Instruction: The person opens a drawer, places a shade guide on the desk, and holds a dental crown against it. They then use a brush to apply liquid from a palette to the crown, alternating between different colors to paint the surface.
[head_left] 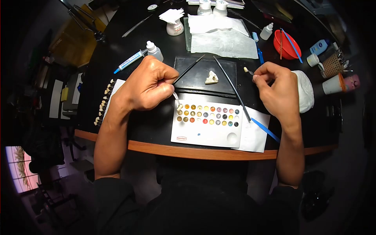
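My left hand (150, 86) is closed in a fist around a thin metal tool (176, 95), its tip bearing a small tooth-coloured dental crown (179, 107) over the paint palette's left edge. A fine brush (188, 71) slants up from beside this fist across the black case (188, 64); whether the fist grips it I cannot tell. Between thumb and fingers, my right hand (276, 88) pinches a tooth shade tab (246, 70) by its stem, right of the case. Coloured wells fill the upper part of the white palette (203, 135) between my forearms.
A second brush (231, 84) leans across case and palette, near a blue strip (265, 129) on white paper (250, 143). On the case sits a beige beaded piece (212, 78). Left are shade tabs (103, 103) and a firing paste syringe (129, 62); right, a red bowl (286, 45).
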Tool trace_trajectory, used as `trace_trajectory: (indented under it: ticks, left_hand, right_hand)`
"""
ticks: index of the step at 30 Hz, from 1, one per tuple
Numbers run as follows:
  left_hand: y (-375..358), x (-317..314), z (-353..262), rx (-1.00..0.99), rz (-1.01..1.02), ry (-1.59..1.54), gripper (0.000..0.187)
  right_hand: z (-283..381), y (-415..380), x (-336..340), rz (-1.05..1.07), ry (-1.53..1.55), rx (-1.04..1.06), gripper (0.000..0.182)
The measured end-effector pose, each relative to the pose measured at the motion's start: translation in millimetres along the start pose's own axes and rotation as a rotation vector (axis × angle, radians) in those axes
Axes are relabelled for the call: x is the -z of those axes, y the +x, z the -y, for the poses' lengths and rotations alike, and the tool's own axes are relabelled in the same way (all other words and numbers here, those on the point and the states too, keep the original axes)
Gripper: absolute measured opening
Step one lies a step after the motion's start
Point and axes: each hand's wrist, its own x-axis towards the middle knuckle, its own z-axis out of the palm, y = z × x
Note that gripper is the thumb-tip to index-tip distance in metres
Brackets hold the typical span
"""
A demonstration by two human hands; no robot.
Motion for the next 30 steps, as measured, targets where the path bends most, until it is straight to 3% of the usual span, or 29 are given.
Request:
trace_trajectory:
  ticks: [4, 7, 10, 13, 15, 19, 23, 27, 30]
  left_hand:
    - [0.1, 1.4, -2.4, -0.019, -0.030, 0.050, 0.030]
    - [0.4, 6.3, -0.6, -0.049, -0.064, 0.088, 0.028]
    - [-2.2, 10.6, -0.3, -0.085, -0.105, 0.045, 0.028]
    - [-3.7, 16.1, -0.3, -0.136, -0.127, 0.010, 0.028]
    - [-6.2, 18.8, -1.5, -0.181, -0.147, 0.005, 0.028]
    - [-9.7, 18.4, -7.4, -0.261, -0.191, -0.024, 0.028]
    - [-12.5, 20.4, -14.5, -0.289, -0.218, -0.029, 0.028]
    - [-14.3, 20.8, -14.5, -0.319, -0.235, -0.034, 0.029]
    - [-16.1, 19.6, -18.4, -0.337, -0.268, -0.091, 0.031]
  right_hand:
    - [-11.5, -0.2, -11.6, 0.065, -0.190, 0.075, 0.009]
    - [-8.0, -3.2, -12.7, -0.037, -0.323, 0.238, 0.007]
    - [12.4, 7.6, -11.6, -0.102, -0.174, 0.452, 0.007]
    - [38.1, 30.8, -25.8, 0.098, -0.044, 0.681, 0.008]
    - [54.6, 47.5, -42.3, 0.239, -0.150, 0.766, 0.018]
    - [75.7, 71.5, -74.9, 0.484, -0.306, 0.767, 0.023]
    - [93.3, 81.8, -84.7, 0.707, -0.384, 0.575, 0.024]
    - [89.0, 78.5, -89.4, 0.577, -0.347, 0.795, 0.020]
    - [85.3, 81.6, -76.8, 0.458, -0.159, 0.809, 0.018]
